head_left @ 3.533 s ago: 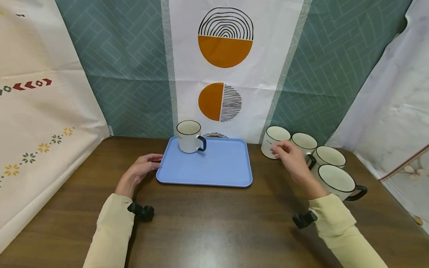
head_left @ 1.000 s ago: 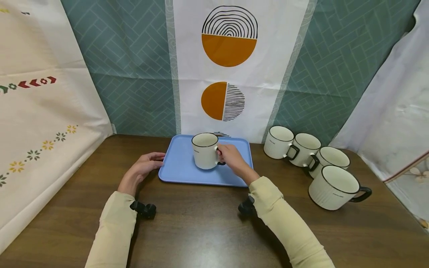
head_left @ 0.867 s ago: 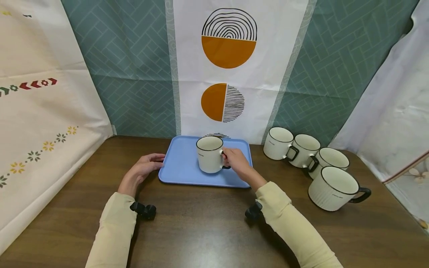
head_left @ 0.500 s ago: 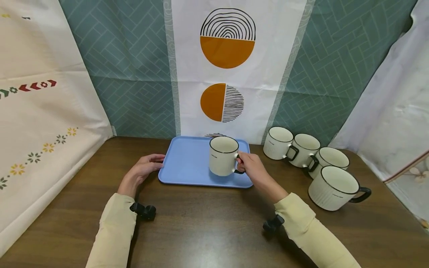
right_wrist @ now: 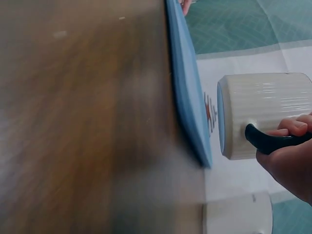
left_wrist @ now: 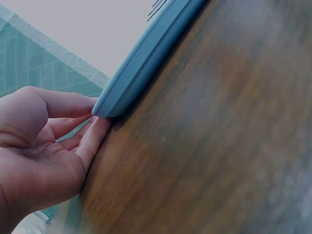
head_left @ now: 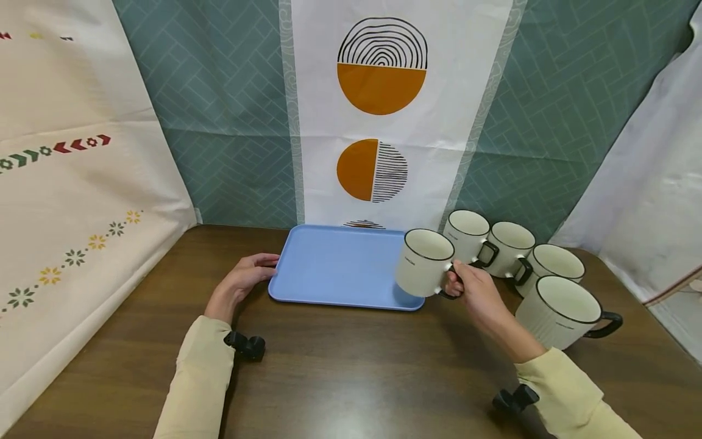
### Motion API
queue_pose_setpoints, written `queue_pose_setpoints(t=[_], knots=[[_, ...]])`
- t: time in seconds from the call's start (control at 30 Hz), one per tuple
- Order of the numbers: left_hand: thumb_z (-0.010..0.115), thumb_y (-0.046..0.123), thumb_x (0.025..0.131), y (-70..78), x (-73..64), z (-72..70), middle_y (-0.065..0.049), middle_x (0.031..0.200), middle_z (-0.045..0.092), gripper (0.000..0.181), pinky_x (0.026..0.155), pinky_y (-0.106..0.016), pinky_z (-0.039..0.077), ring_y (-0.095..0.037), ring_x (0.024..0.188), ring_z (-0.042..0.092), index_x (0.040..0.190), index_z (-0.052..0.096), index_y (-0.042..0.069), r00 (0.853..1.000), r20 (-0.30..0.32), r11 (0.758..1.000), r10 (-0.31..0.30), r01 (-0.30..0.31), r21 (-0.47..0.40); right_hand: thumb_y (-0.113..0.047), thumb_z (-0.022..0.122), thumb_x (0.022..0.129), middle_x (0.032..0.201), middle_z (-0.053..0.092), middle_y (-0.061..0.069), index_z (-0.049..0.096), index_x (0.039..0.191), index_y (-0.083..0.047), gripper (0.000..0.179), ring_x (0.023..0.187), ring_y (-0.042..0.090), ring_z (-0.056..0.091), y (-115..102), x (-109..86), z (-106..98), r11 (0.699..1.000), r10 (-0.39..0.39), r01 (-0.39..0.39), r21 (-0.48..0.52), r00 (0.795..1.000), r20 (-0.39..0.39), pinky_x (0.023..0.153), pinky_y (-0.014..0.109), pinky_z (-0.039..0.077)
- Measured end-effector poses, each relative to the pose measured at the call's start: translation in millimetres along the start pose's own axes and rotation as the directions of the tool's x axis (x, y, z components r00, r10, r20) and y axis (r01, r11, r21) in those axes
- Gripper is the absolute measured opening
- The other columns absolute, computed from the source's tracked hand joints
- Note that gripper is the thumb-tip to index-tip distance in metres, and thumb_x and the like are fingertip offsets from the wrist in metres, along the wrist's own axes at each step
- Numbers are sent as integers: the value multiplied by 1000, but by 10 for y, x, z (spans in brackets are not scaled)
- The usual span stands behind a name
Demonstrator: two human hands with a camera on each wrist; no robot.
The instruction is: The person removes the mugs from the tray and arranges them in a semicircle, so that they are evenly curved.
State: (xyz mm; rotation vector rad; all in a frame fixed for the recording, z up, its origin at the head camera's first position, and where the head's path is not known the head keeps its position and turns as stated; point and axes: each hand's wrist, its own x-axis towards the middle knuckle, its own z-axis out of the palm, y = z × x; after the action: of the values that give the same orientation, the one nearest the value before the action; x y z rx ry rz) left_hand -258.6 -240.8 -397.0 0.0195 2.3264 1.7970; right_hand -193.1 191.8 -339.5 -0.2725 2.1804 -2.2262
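Note:
My right hand [head_left: 482, 299] grips the black handle of a cream enamel-style mug [head_left: 419, 268] with a black rim. The mug is upright over the tray's right end. In the right wrist view, a gap shows between the lifted mug [right_wrist: 273, 102] and the blue tray [right_wrist: 187, 92], and fingers wrap the handle [right_wrist: 273, 142]. At the left, my left hand [head_left: 247, 280] holds the edge of the blue rectangular tray [head_left: 340, 268]. The left wrist view has the thumb and fingers of that hand [left_wrist: 53, 131] pinching the tray's rim [left_wrist: 131, 73].
Several matching mugs stand grouped on the right: one at the back [head_left: 466, 230], one beside it [head_left: 507, 244], another [head_left: 554, 262] and a wider one [head_left: 565, 314] in front. The brown wooden table [head_left: 329, 366] meets fabric hangings behind and at both sides.
The right hand went from near the grouped mugs to the mug on the tray, took its handle, lifted it and carried it rightward to the tray's right end. The left hand stayed at the tray.

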Motion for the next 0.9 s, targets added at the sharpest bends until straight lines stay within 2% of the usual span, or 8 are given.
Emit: queue_pose_setpoints(t=[0.27, 0.4, 0.63, 0.73, 0.9], knots=[[49, 0, 96, 21, 4, 3, -31, 142, 37, 50, 109, -47, 32, -39, 127, 40, 142, 33, -12, 1000, 6, 1000, -1, 1, -2, -23, 37, 106, 69, 36, 4, 42, 75, -1, 39, 63, 12, 38, 88, -294, -297, 997, -52, 54, -64, 998, 33, 59, 28, 33], [51, 0, 96, 21, 6, 2, -31, 141, 38, 50, 109, -48, 31, -39, 127, 41, 141, 35, -12, 1000, 10, 1000, -2, 2, -2, -21, 35, 107, 70, 37, 4, 41, 75, 0, 39, 63, 15, 36, 122, -448, -438, 995, -69, 76, -70, 993, 93, 59, 31, 29], [56, 5, 94, 29, -46, -17, -29, 136, 42, 50, 106, -44, 37, -35, 120, 47, 138, 39, -12, 999, 33, 999, 42, -42, 20, -17, 29, 108, 70, 36, 4, 38, 76, 2, 38, 64, 20, 34, 170, -691, -713, 991, -71, 92, -98, 979, 193, 63, 37, 24], [54, 2, 94, 31, -45, -23, -30, 138, 40, 50, 107, -45, 35, -36, 122, 45, 139, 37, -13, 999, 25, 999, 32, -32, 12, -12, 24, 108, 68, 31, 8, 37, 77, 7, 38, 64, 24, 31, 201, -762, -859, 988, -85, 116, -98, 957, 277, 64, 37, 24], [49, -1, 96, 23, -14, -25, -32, 143, 35, 51, 109, -48, 30, -40, 128, 39, 142, 32, -13, 1000, 27, 1000, 11, -11, -3, 2, 15, 105, 71, 27, 15, 34, 80, 14, 33, 68, 28, 27, 269, -838, -1108, 986, -150, 169, -7, 889, 432, 64, 37, 23]])
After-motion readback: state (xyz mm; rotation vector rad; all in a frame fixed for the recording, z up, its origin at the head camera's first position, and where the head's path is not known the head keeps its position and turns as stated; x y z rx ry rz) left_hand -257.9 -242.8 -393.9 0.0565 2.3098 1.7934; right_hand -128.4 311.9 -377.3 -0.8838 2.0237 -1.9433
